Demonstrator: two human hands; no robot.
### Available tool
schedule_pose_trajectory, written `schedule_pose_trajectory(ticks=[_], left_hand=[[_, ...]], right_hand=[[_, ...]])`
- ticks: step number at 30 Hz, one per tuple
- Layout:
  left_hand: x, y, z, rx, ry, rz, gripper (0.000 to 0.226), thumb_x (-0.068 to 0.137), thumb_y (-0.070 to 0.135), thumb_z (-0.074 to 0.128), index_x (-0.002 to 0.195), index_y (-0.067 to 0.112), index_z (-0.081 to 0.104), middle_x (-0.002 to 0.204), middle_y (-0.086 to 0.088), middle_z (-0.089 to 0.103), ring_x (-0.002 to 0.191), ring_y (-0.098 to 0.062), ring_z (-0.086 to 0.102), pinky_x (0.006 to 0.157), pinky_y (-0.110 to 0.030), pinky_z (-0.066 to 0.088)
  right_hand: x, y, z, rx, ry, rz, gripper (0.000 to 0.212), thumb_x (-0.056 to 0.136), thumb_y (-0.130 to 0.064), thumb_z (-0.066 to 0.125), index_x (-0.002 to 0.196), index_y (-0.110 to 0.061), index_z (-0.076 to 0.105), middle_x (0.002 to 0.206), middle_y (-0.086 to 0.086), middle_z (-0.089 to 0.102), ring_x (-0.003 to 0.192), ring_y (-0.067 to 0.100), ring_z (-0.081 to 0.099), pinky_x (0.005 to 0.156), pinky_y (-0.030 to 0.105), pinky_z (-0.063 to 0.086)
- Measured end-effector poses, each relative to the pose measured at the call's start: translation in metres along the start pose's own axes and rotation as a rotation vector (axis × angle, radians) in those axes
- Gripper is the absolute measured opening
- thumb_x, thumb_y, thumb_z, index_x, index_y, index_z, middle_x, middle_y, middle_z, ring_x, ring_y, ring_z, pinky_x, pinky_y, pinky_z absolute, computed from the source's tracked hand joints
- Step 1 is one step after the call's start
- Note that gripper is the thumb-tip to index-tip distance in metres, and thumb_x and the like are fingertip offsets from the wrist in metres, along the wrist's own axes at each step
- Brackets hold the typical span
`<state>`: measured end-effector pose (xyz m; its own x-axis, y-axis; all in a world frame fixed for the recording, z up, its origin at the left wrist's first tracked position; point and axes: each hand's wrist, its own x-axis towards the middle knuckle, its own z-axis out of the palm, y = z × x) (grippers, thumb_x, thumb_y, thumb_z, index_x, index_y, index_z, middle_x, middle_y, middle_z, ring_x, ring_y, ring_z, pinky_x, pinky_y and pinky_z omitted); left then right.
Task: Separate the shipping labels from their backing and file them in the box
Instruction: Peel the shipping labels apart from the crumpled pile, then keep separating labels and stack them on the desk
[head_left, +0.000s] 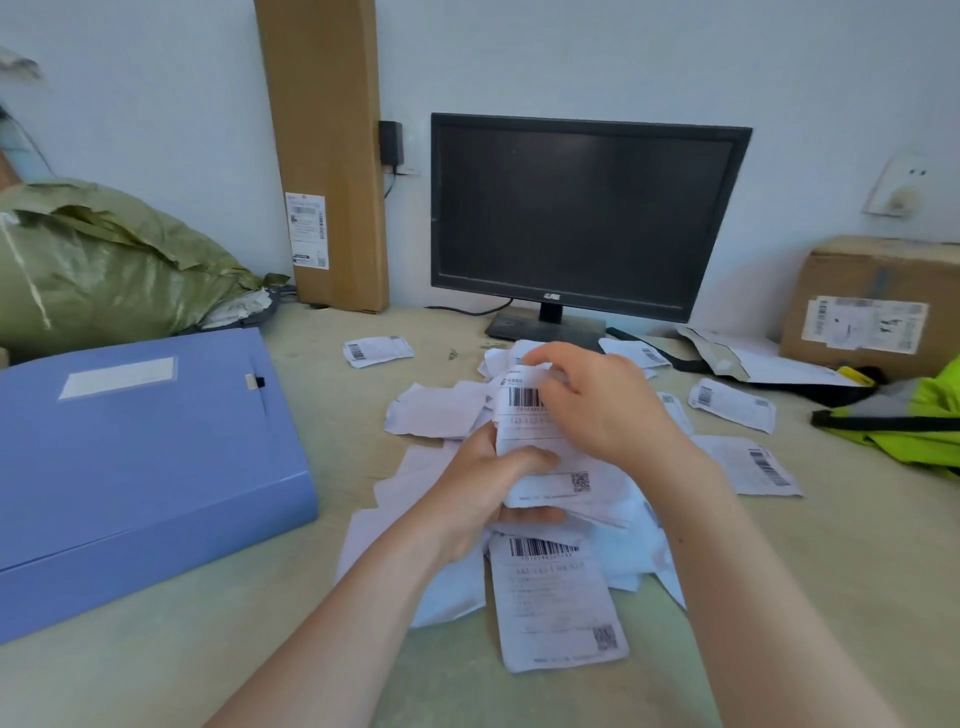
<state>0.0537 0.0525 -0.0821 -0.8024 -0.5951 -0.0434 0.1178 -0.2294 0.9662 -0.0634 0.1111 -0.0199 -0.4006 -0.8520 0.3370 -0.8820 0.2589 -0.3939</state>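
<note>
White, crumpled paper shipping label (527, 415), barcode uppermost, sits raised over the loose label pile (556, 597) at mid-tabletop (156, 675). Left grip (480, 491) curls round its lower edge; right grip (602, 400) pinches its top edge, covering part of the barcode. Smooth blue rectangular file box (130, 457) lies closed, left, apart. Print illegible; backing indistinguishable.

The held label (522, 415) was thin white paper, matt and creased. The file box (130, 457) looked like smooth blue plastic with a faint sheen. The tall carton (324, 130) was matt brown cardboard, the green sack (104, 265) coarse woven plastic, the monitor screen (582, 208) dully glossy.
</note>
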Motion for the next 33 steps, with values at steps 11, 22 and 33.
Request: schedule_pose_trajectory(ticks=[11, 22, 33], left_hand=[[-0.011, -0.013, 0.021, 0.004, -0.491, -0.111, 0.047, 0.092, 0.027, 0.054, 0.138, 0.020, 0.048, 0.132, -0.014, 0.061, 0.118, -0.036, 0.060, 0.092, -0.050, 0.053], [-0.014, -0.028, 0.033, 0.090, -0.502, 0.066, 0.085, 0.056, 0.050, 0.088, 0.127, 0.012, 0.059, 0.121, -0.016, 0.067, 0.110, -0.035, 0.065, 0.086, -0.040, 0.058], [-0.011, -0.027, 0.026, 0.123, -0.325, 0.136, 0.037, 0.082, 0.021, 0.065, 0.117, 0.011, 0.064, 0.112, -0.013, 0.071, 0.108, -0.031, 0.067, 0.081, -0.034, 0.059]], right_hand=[[-0.051, 0.049, -0.030, 0.042, -0.032, 0.324, 0.029, 0.088, -0.015, 0.042, 0.095, -0.036, 0.061, 0.100, -0.008, 0.064, 0.094, 0.019, 0.061, 0.082, 0.038, 0.052], [-0.110, 0.128, -0.059, -0.378, -0.153, 0.561, 0.033, 0.088, -0.012, 0.038, 0.103, -0.021, 0.066, 0.108, 0.002, 0.067, 0.102, 0.026, 0.058, 0.098, 0.038, 0.040], [-0.131, 0.140, -0.041, -0.468, -0.011, 0.526, 0.032, 0.091, -0.027, 0.044, 0.121, -0.027, 0.058, 0.117, 0.000, 0.059, 0.118, 0.024, 0.050, 0.107, 0.046, 0.025]])
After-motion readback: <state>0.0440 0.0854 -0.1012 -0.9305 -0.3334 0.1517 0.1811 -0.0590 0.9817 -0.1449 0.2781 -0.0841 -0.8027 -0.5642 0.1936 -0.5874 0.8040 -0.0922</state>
